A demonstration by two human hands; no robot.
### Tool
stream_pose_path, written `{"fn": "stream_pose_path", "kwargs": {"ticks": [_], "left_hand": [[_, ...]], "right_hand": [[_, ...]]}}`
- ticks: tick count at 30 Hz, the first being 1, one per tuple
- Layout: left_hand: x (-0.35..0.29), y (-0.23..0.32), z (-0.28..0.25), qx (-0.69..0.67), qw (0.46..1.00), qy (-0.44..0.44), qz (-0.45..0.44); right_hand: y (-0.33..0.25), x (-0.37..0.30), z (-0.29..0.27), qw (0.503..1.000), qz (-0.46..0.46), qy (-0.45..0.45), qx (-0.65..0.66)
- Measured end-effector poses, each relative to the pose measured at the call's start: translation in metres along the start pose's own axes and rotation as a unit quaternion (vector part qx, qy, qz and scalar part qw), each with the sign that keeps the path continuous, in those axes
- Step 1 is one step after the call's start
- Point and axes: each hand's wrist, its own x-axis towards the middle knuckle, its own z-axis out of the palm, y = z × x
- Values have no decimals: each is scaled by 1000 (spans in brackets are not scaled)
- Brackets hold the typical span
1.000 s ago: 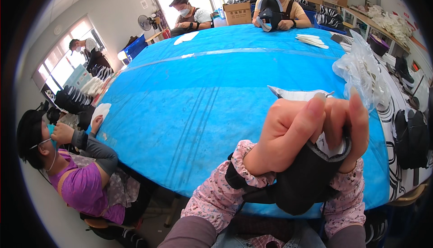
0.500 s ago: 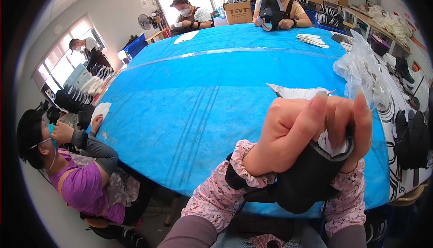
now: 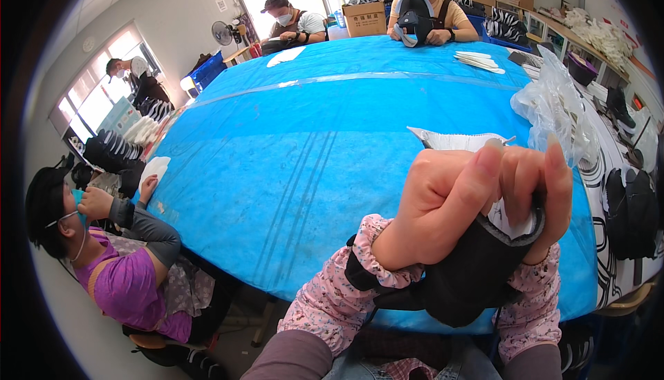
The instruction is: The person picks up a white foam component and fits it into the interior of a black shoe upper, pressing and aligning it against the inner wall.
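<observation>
Both hands are raised close in front of me over the near right part of the table, holding a black shoe upper [image 3: 465, 273]. Its dark heel end hangs down toward me, and the padded collar curves around a white lining. My left hand [image 3: 443, 200] is closed, thumb pointing up, fingers curled at the collar. Close beside it, my right hand [image 3: 551, 197] pinches the other side, its thumb also up. Beyond the knuckles a white piece with a stitched edge [image 3: 460, 141] sticks out. What the fingertips grip inside is partly hidden.
A blue sheet [image 3: 277, 165] covers the table. To the right lie a clear plastic bag [image 3: 557, 110] and a black bag-like item [image 3: 631, 210]. White insole-shaped pieces [image 3: 478, 61] rest at the far right. Co-workers sit left [image 3: 131, 276] and across the table [image 3: 443, 17].
My hands and the shoe upper are almost still. Across the table, a co-worker's white piece has shifted lower in their hands.
</observation>
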Motion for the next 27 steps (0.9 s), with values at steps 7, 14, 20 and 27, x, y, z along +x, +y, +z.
{"fn": "stream_pose_path", "kwargs": {"ticks": [7,14,20,27], "left_hand": [[0,1,-1,9,1000,1,1],[0,2,0,19,1000,2,-4],[0,3,0,30,1000,4,-3],[-1,2,0,25,1000,4,-3]], "right_hand": [[1,0,1,1000,8,3,6],[0,0,-1,1000,0,-5,-4],[0,0,0,1000,-2,-3,0],[0,1,-1,1000,-4,-9,-2]]}}
